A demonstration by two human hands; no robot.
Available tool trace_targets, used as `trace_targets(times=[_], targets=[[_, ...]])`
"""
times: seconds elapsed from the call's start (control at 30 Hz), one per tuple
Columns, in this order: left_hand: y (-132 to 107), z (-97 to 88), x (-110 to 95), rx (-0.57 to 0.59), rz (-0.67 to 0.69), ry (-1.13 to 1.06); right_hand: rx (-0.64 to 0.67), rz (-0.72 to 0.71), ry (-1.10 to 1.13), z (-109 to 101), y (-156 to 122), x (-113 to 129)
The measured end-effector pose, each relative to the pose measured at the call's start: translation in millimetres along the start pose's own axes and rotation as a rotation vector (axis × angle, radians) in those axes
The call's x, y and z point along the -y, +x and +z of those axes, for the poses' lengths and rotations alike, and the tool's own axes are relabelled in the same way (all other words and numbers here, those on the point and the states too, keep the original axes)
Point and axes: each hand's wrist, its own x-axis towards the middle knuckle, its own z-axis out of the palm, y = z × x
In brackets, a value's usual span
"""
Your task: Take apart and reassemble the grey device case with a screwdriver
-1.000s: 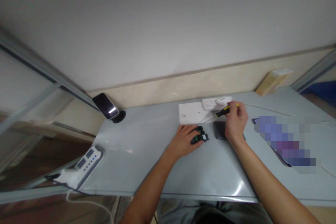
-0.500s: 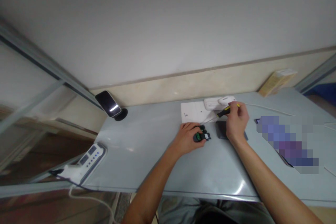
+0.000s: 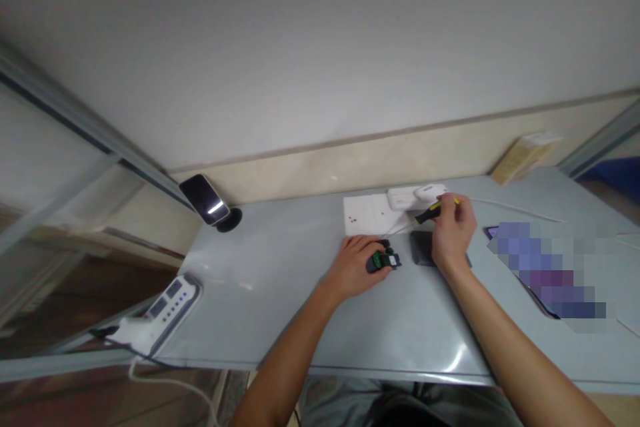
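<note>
My left hand [image 3: 353, 267] is closed around a small black device with an exposed green circuit board [image 3: 391, 260], keeping it down on the table. In my right hand [image 3: 456, 233] is a screwdriver [image 3: 428, 213] with a black and yellow handle, gripped by the fingers. Its thin shaft slants down leftward to the device's upper side; whether the tip touches a screw is too small to tell. Under my right wrist lies a dark flat piece [image 3: 421, 249], partly covered. Behind the device is a white sheet [image 3: 365, 215] with a few tiny dark bits on it.
White rounded items [image 3: 400, 199] sit against the sheet's far right. A mostly pixelated flat device [image 3: 493, 232] lies on the right of the grey table [image 3: 280, 293]. A yellowish box [image 3: 525, 157] leans at the back wall. Leftward are a phone on a stand [image 3: 205, 200] and a white power strip [image 3: 173, 303].
Hardly anything differs. My right hand and the screwdriver have shifted very slightly to the right, while my left hand keeps its hold on the device.
</note>
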Motion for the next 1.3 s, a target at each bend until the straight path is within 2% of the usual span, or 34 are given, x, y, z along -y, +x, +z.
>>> trace_targets(times=[0.17, 0.3, 0.47, 0.8, 1.1, 1.3], targets=[[0, 0.8, 1, 0.042, -0.031, 0.028, 0.037, -0.037, -0.019, -2, -2, 11], [0, 0.3, 1, 0.045, -0.048, 0.02, 0.177, -0.139, -0.029, -3, -12, 21], [-1, -0.6, 0, 0.03, -0.053, -0.003, 0.35, -0.241, -0.049, -2, -23, 21], [0, -1.0, -1, 0.026, -0.061, -0.015, 0.375, -0.232, -0.07, -2, -23, 20], [0, -0.5, 0, 0.031, -0.045, -0.016, 0.456, -0.332, -0.107, -4, -23, 31], [0, 1.0, 2, 0.041, -0.054, -0.021, 0.534, -0.41, -0.029, -7, -22, 28]])
